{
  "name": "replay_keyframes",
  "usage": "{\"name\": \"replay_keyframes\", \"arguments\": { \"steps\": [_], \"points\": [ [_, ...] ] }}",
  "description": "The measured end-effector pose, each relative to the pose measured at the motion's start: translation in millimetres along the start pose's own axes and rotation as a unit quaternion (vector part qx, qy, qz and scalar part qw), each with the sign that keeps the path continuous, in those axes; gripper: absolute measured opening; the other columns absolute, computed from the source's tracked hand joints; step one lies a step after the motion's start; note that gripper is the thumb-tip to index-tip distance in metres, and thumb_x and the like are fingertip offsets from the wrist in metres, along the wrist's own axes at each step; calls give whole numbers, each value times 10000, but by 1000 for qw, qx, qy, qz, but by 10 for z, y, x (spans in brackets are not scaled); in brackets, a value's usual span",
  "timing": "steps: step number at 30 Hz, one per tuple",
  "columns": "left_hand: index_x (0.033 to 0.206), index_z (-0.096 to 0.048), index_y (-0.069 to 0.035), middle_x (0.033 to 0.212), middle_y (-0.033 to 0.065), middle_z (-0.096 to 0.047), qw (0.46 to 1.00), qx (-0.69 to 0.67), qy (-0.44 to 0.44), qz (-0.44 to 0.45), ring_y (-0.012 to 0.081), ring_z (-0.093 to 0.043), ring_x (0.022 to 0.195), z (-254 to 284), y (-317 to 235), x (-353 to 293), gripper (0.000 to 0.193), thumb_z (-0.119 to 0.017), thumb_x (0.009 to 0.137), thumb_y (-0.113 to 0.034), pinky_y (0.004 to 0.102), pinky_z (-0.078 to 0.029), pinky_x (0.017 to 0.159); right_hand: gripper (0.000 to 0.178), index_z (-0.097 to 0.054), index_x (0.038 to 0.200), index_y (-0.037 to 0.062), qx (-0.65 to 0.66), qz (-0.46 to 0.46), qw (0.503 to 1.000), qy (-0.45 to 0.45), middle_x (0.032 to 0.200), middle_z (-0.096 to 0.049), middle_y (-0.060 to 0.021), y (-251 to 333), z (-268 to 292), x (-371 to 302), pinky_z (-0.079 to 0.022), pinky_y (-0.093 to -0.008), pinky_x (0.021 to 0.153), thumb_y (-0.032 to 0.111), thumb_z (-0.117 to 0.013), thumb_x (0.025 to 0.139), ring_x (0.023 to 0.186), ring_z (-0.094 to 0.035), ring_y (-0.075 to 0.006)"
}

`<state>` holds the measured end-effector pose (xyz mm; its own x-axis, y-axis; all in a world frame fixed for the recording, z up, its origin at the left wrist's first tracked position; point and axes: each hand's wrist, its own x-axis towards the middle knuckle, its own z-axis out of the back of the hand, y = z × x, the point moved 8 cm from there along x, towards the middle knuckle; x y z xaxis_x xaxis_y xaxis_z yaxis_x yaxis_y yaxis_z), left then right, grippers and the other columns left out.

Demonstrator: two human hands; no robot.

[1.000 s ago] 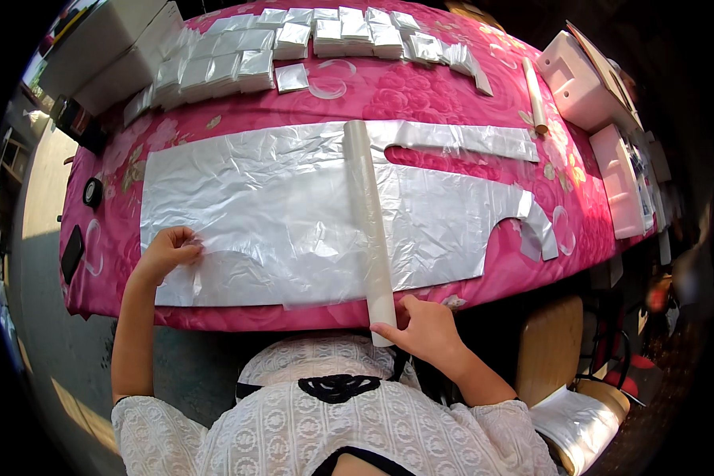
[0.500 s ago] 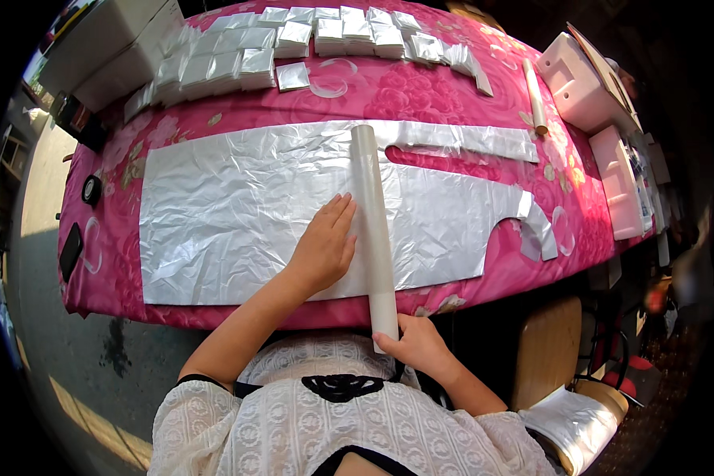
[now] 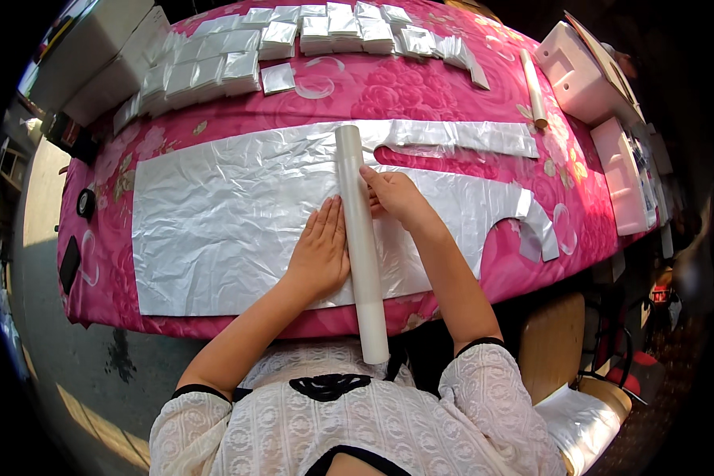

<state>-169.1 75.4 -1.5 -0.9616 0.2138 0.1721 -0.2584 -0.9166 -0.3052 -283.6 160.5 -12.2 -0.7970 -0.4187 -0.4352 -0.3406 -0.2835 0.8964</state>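
While the silver sheet (image 3: 238, 222) is lying spread flat across the pink flowered tablecloth (image 3: 420, 87) at the centre of the frame, a long white roll (image 3: 361, 238) is lying across it, running from the middle of the frame down past the table's near edge. The left hand (image 3: 319, 252) is resting palm down on the sheet, fingers extended and together, touching the roll's left side; this appears to be pinning the sheet and steadying the roll. The right hand (image 3: 397, 194) is sitting against the roll's right side, fingers curled loosely at it, not closed around it. Folded silver squares (image 3: 214, 67) are lying stacked in rows along the upper left. A second, thinner roll (image 3: 533, 89) is lying at upper right, well apart, beside pale pink foam trays (image 3: 587, 71).
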Motion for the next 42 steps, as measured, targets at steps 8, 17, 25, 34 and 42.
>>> {"name": "replay_keyframes", "arguments": {
  "steps": [8, 17, 25, 34, 42],
  "points": [
    [1335, -273, 119, 1423, 245, -254, 1000, 6, -2, -6, 328, -208, 1354, 20, -18, -9, 606, -372, 822, -189, 413, -135, 1115, 336, -494, 1052, 7, 554, 99, 821, -97, 1128, -580, -149, 216, 518, 763, -454, -428, 867, 312, -393, 953, 973, -576, -296],
    [1354, -232, 114, 1439, 238, -221, 1000, -20, 1, 9, 328, -182, 1362, 16, 3, -28, 614, -377, 832, -174, 412, -120, 1117, 381, -435, 1244, 40, 371, 338, 861, -88, 1235, -527, -147, 1620, 912, -141, -362, -388, 1004, 272, -304, 970, 1145, -495, -250],
    [1343, -220, 140, 1433, 290, -183, 995, 18, -68, -77, 382, -154, 1361, 11, -64, -47, 677, -412, 857, -292, 454, -126, 1105, 345, -546, 1110, -14, -141, 471, 871, 11, 974, -608, -198, 1232, -2297, -200, -349, -498, 918, 245, -405, 930, 1008, -532, -375],
    [1350, -214, 124, 1442, 255, -190, 999, 27, -23, -18, 349, -157, 1367, -128, 9, -28, 675, -407, 805, -224, 444, -116, 1116, 632, -367, 1331, -15, -257, 383, 836, 297, 1390, -352, -195, 769, -3168, -735, -189, -444, 1084, 439, -442, 897, 1329, -243, -364],
    [1393, -167, 41, 1450, 252, -151, 994, -102, -35, -7, 368, -140, 1363, 24, 23, -45, 721, -496, 802, -210, 438, -130, 1113, 479, -510, 1213, 18, -411, 497, 763, 37, 1288, -475, -163, 557, -563, -1112, -343, -438, 1000, 379, -467, 901, 1218, -415, -350]
  ]
}}
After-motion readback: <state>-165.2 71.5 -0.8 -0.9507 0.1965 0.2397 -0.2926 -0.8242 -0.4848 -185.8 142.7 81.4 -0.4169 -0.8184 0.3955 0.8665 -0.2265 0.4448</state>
